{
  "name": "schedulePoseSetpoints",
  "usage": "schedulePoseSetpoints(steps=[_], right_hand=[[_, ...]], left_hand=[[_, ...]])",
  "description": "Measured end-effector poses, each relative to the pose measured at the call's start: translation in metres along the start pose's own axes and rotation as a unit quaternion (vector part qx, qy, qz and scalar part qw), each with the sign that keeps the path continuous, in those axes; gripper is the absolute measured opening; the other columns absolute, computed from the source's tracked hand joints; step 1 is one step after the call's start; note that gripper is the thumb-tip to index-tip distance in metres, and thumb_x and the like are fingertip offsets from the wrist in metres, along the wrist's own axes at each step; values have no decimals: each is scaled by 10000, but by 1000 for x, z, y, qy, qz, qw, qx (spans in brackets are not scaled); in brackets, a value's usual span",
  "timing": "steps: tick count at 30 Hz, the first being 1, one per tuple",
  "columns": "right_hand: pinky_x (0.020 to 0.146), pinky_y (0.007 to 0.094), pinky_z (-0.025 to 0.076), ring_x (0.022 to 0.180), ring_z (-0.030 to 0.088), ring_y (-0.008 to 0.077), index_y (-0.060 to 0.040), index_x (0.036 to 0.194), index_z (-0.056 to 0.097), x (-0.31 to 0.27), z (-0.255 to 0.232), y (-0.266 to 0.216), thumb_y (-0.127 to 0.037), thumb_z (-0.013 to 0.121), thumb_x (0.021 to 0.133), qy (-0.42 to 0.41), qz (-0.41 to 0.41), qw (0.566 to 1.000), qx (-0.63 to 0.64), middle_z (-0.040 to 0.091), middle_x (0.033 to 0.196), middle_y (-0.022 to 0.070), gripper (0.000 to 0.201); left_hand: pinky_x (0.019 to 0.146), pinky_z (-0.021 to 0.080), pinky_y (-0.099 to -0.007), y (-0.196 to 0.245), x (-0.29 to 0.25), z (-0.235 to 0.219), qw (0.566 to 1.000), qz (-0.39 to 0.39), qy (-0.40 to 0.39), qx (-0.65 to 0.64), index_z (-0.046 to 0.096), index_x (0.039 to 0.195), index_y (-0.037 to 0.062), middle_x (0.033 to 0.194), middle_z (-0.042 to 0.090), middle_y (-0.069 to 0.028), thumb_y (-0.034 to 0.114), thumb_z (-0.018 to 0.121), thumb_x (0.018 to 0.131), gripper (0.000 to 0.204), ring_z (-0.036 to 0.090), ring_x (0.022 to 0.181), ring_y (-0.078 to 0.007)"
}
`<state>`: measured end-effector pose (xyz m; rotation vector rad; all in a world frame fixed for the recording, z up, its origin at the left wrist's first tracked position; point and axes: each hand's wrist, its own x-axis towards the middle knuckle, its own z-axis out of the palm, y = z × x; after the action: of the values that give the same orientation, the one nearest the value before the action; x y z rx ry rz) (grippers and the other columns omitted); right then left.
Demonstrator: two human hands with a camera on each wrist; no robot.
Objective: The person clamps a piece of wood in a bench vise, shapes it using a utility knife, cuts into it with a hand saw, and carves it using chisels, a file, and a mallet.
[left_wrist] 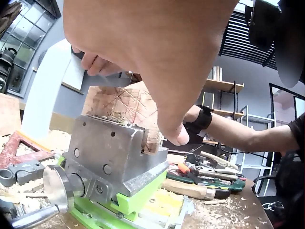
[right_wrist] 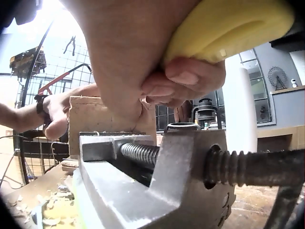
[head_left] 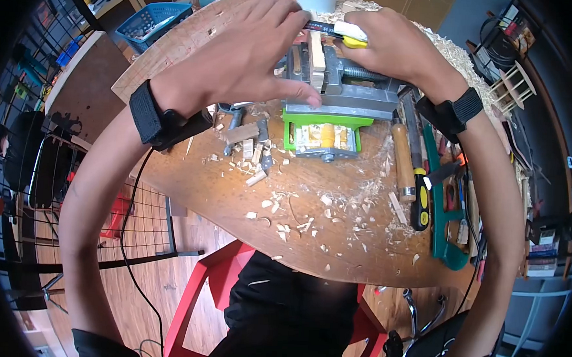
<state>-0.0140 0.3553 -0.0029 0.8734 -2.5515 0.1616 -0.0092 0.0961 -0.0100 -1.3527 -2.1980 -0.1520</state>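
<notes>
The vise [head_left: 374, 100] is grey metal, smooth on its flat faces and scuffed; the block [head_left: 317, 56] in it is matt, pale wood. Above the vise is a smooth yellow plastic handle [right_wrist: 228, 28]; below it, a bright green plastic base [head_left: 360, 122]. The surface [head_left: 202, 177] is brown wood with a slight sheen.

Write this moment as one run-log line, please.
right hand: grips black-and-yellow hand tool | left hand: at tool's other end, grip unclear | pale wooden block: clamped in grey metal vise
</notes>
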Motion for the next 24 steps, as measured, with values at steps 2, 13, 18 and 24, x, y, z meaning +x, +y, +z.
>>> schedulePoseSetpoints(steps=[2, 13, 18, 24], right_hand=[[727, 453, 554, 788, 688, 399, -30, 1056, 709, 0, 3, -4, -324, 729, 857, 20, 4, 1000, -21, 709, 864, 219, 355], [746, 458, 560, 798, 690, 394, -66, 1082, 718, 2, 3, -10, -357, 708, 883, 26, 24, 998, -57, 705, 856, 216, 352], [763, 460, 556, 816, 683, 407, -60, 1075, 719, 0, 3, -11, -342, 700, 885, 30, 22, 998, -54, 699, 853, 223, 341], [750, 464, 553, 805, 676, 414, -51, 1047, 722, 1, 0, -13, -314, 701, 870, 9, 31, 999, -29, 694, 834, 229, 318]], left_hand=[[1058, 423, -458, 1, 1, -1, 998, -12, -53, -12, 378, 1425, -70, 1351, 485, -242, 588, 775, 763, 1014, 496, 1256, -403], [990, 435, -467, 11, 0, 3, 998, -40, -42, 15, 422, 1376, -57, 1206, 547, -252, 560, 671, 880, 830, 538, 1150, -401], [979, 437, -466, 12, 2, -1, 997, -51, -59, -1, 430, 1378, -40, 1197, 556, -250, 553, 660, 887, 804, 542, 1137, -411], [931, 446, -467, 8, 0, 6, 999, -34, -23, -7, 453, 1352, -32, 1127, 562, -238, 537, 666, 888, 765, 556, 1068, -413]])
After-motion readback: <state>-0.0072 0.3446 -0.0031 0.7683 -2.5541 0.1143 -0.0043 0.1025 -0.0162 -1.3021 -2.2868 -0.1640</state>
